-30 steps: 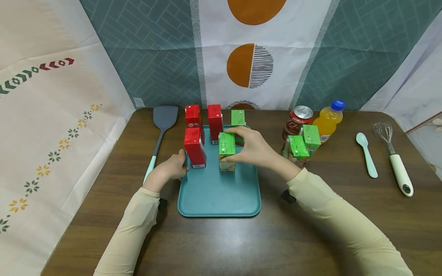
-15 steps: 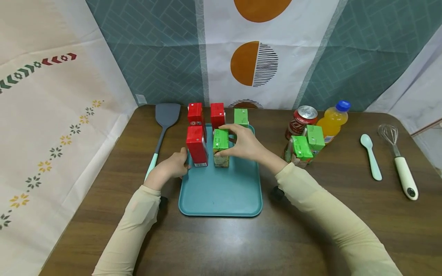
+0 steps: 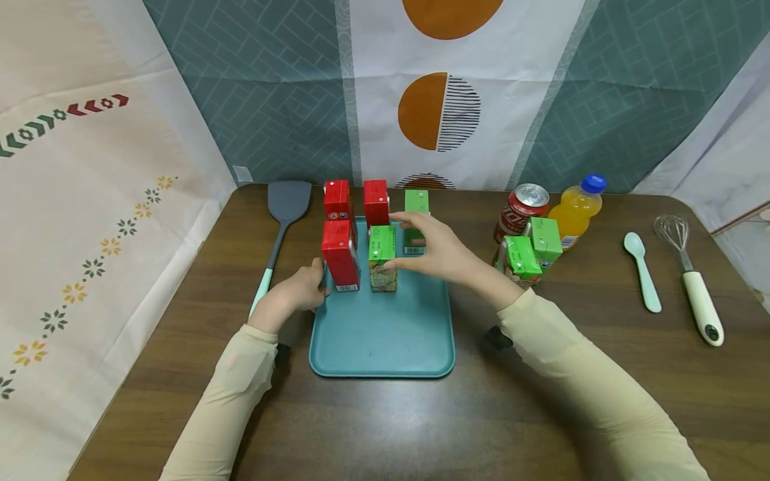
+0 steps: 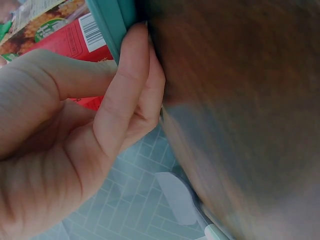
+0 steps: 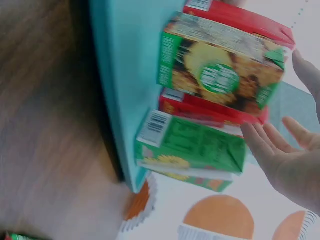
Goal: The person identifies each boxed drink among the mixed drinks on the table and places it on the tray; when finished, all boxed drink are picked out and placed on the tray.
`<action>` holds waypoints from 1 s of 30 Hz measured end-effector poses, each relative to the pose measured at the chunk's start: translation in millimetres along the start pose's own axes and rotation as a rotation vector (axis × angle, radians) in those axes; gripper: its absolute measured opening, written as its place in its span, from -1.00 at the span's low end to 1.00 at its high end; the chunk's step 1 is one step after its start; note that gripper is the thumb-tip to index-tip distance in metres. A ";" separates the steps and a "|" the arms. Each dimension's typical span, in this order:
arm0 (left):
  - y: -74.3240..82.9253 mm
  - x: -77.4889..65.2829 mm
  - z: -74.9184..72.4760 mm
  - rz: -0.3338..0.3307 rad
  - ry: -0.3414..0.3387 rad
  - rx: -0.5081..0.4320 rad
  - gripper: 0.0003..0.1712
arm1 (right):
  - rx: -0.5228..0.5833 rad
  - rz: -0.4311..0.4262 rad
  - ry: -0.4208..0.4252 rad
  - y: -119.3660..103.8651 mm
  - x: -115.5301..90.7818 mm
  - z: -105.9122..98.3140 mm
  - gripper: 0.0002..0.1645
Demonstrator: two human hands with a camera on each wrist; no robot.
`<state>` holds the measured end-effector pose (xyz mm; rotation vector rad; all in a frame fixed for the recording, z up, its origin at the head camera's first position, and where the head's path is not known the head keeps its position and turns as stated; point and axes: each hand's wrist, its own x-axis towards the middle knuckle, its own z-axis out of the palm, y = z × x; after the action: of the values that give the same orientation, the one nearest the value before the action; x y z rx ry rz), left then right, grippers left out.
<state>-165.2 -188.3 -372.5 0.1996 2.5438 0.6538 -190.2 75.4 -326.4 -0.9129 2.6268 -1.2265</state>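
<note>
My left hand (image 3: 301, 287) grips the left rim of the teal tray (image 3: 381, 341); in the left wrist view its thumb and fingers (image 4: 135, 65) pinch the tray's edge. Just right of a green juice box (image 3: 382, 257), my right hand (image 3: 442, 250) has its thumb and fingers spread, holding nothing. That box stands upright on the tray, beside a red juice box (image 3: 341, 257). Behind them stand two more red boxes, one on the left (image 3: 337, 199) and one in the middle (image 3: 376, 200), with another green box (image 3: 416, 230) at the back right.
Right of the tray stand two green juice boxes (image 3: 545, 242), a red soda can (image 3: 522, 208) and an orange drink bottle (image 3: 575, 210). Farther right lie a mint spoon (image 3: 642, 270) and a whisk (image 3: 688, 280). A grey spatula (image 3: 287, 204) lies left of the tray.
My right hand has moved the green juice box left, nearer the front red box, then let go and drawn slightly right. The left hand stays at the tray rim.
</note>
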 end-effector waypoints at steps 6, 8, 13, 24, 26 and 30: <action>0.4 -0.4 1.1 -0.015 0.005 0.009 -0.40 | -0.026 -0.029 0.036 -2.1 -18.9 -16.6 -0.11; 0.9 -0.4 1.8 -0.012 0.008 0.010 -0.44 | -0.027 -0.042 0.046 -0.5 -27.1 -22.2 -0.12; 2.2 0.2 3.1 -0.006 0.010 0.003 -0.47 | -0.043 -0.089 0.107 6.3 -48.9 -39.1 -0.20; 2.4 -2.0 0.2 -0.022 0.014 0.007 -0.46 | -0.135 0.014 0.177 24.9 -94.2 -82.6 -0.30; 1.7 -1.8 0.4 -0.015 0.020 0.002 -0.53 | -0.163 0.030 0.202 28.6 -100.6 -89.8 -0.34; 1.7 -1.2 0.9 -0.007 0.021 -0.004 -0.57 | -0.212 0.077 0.236 36.7 -112.6 -104.3 -0.37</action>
<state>-163.7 -186.8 -371.8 0.1830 2.5619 0.6608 -150.3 225.9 -300.5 -0.7259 2.9932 -1.1159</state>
